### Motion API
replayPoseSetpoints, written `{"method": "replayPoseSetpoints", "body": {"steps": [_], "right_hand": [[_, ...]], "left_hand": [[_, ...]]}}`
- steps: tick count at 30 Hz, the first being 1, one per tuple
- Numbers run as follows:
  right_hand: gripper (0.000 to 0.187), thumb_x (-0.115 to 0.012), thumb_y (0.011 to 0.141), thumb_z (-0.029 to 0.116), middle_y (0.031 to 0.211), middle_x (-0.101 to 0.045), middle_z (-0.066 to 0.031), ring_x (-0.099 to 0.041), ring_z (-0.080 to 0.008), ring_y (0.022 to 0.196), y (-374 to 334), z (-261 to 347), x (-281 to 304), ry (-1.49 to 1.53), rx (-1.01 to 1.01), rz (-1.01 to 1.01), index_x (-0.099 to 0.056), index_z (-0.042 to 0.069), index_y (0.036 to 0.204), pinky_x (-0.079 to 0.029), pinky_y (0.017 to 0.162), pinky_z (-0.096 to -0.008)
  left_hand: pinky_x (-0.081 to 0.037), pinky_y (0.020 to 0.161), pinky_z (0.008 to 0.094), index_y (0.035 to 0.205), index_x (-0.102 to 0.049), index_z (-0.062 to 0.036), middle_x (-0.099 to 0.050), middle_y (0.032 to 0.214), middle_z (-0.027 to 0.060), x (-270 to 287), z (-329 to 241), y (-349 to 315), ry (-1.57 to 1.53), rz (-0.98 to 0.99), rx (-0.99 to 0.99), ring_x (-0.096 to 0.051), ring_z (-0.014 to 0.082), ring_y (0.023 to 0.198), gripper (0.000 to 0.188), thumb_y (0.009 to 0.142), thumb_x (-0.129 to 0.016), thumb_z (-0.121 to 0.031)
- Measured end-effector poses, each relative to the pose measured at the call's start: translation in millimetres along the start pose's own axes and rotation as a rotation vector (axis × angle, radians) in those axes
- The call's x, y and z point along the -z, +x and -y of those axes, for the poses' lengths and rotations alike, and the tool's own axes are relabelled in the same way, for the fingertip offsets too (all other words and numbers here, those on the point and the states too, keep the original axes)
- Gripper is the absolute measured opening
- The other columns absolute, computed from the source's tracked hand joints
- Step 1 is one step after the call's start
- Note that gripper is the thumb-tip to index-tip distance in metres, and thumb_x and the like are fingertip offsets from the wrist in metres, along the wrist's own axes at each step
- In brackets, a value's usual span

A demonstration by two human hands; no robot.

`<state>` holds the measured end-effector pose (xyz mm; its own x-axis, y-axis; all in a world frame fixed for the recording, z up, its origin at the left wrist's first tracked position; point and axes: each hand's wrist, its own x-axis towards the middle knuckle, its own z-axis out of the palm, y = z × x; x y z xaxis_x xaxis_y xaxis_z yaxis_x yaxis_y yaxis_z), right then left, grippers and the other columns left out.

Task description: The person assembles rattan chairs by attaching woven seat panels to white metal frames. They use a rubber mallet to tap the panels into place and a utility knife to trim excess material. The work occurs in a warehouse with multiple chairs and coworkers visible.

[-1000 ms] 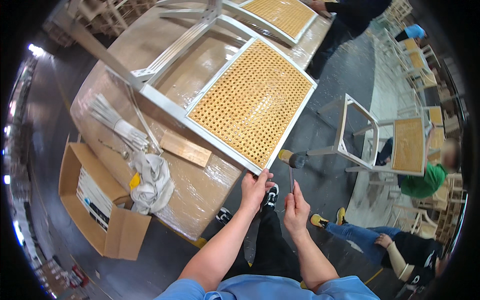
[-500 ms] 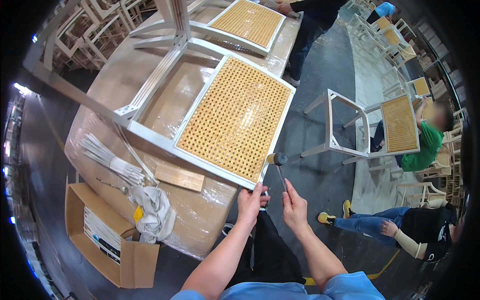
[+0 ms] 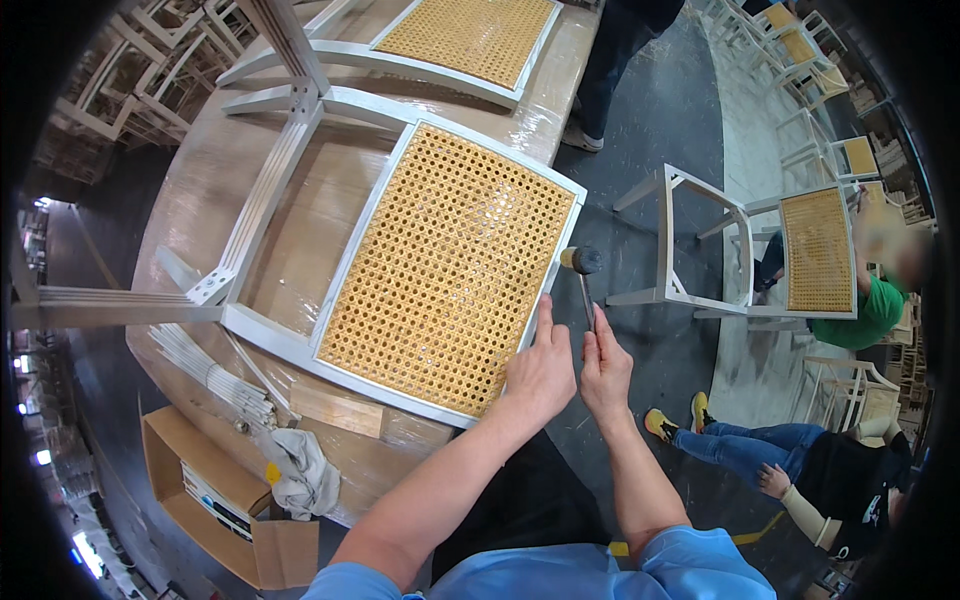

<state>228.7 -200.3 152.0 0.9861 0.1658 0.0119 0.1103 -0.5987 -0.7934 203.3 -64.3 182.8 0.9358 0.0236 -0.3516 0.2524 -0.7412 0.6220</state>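
Note:
In front of me a whitewashed wooden chair [image 3: 268,338] lies on its back on the table. Its woven cane panel [image 3: 450,270] faces up inside a white frame. My left hand [image 3: 541,368] grips the panel's near right edge, index finger stretched along the rim and the other fingers curled, partly hidden. My right hand [image 3: 606,372] is closed round the thin handle of a mallet [image 3: 584,261]. The mallet's head, dark with a pale yellowish face, is beside the frame's right edge, just beyond my left fingertip; whether it touches cannot be told.
A second cane chair [image 3: 460,40] lies farther along the wrapped table [image 3: 170,230]. White strips [image 3: 215,380], a wood block [image 3: 337,410], a cloth [image 3: 303,475] and an open carton [image 3: 200,500] are at left. Co-workers and another chair [image 3: 745,245] are at right.
My left hand has moved up along the frame's right edge, its index finger now extended. The mallet has risen slightly rightward. The chair appears shifted left and lower in view.

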Motion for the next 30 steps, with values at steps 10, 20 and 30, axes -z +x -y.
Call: {"method": "replayPoseSetpoints", "body": {"steps": [10,20,30], "right_hand": [[0.046,-0.059,0.100,0.005,0.113,-0.072,-0.0243,-0.073,-0.0388,0.099,7,-4,1,-0.054,-0.082,0.131,-0.056,0.007,0.146,-0.056,0.084,-0.0395],[0.046,-0.058,0.102,0.005,0.109,-0.071,-0.0250,-0.073,-0.0311,0.087,5,-3,12,-0.066,0.006,0.064,-0.054,0.007,0.148,-0.055,0.078,-0.0349],[0.045,-0.056,0.103,0.005,0.100,-0.071,-0.0241,-0.070,-0.0243,0.077,32,-5,8,-0.098,0.210,-0.135,-0.055,0.006,0.148,-0.054,0.072,-0.0342]], "left_hand": [[-0.060,0.068,0.0549,0.119,-0.050,0.0085,-0.015,0.168,0.0314,1,2,17,0.118,0.045,0.021,-0.074,0.0454,0.086,0.035,0.093,-0.058,-0.013],[-0.062,0.068,0.0489,0.117,-0.053,0.0130,-0.015,0.162,0.0413,0,-4,20,0.290,0.098,0.007,-0.076,0.0427,0.081,0.038,0.088,-0.063,-0.008],[-0.062,0.067,0.0449,0.119,-0.054,0.0134,-0.015,0.162,0.0428,-1,-13,20,0.329,0.121,-0.003,-0.076,0.0396,0.078,0.041,0.086,-0.065,-0.008]]}}
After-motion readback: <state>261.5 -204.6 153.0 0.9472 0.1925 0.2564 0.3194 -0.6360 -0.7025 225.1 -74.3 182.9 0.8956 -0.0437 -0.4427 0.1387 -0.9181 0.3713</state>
